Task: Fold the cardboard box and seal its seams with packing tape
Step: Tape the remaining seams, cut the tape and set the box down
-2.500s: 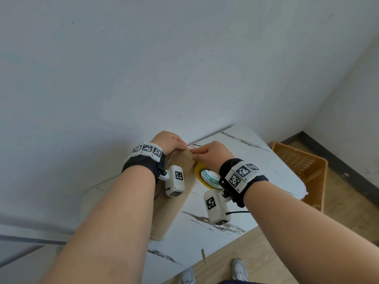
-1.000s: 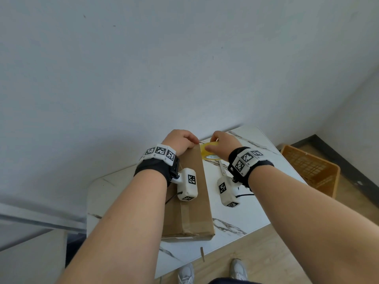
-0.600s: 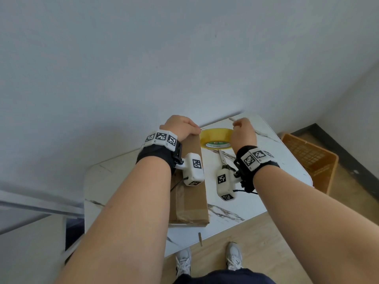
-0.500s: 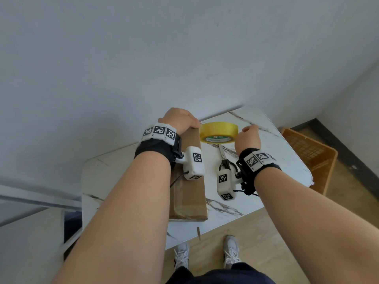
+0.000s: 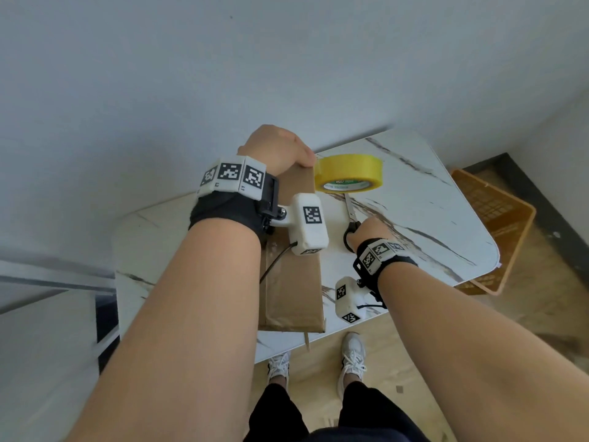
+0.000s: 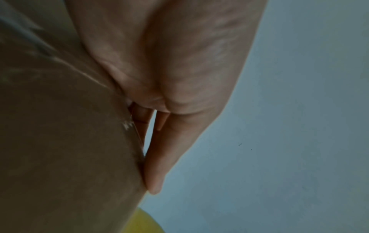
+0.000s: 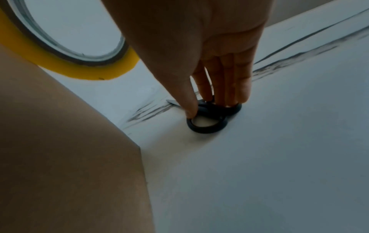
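Note:
A brown cardboard box point(image 5: 291, 275) lies lengthwise on the white marble table point(image 5: 424, 218). My left hand point(image 5: 276, 150) reaches over its far end, and the left wrist view shows the fingers point(image 6: 153, 173) lying flat against that end face of the box point(image 6: 60, 141). A yellow tape roll point(image 5: 349, 172) sits right beside the far end. Black-handled scissors point(image 5: 350, 218) lie to the right of the box. My right hand point(image 5: 365, 229) is down on them. Thumb and fingertips point(image 7: 229, 100) pinch the handle rings of the scissors point(image 7: 207, 123), which rest on the table.
An orange plastic crate point(image 5: 490, 231) stands on the wooden floor past the table's right edge. The wall runs close behind the table. My shoes point(image 5: 352, 355) are at the near table edge. Bare marble lies right of the scissors.
My right hand let go of the tape roll and came back down to the scissors' handles. The roll stayed by the box's far end. My left hand kept its place.

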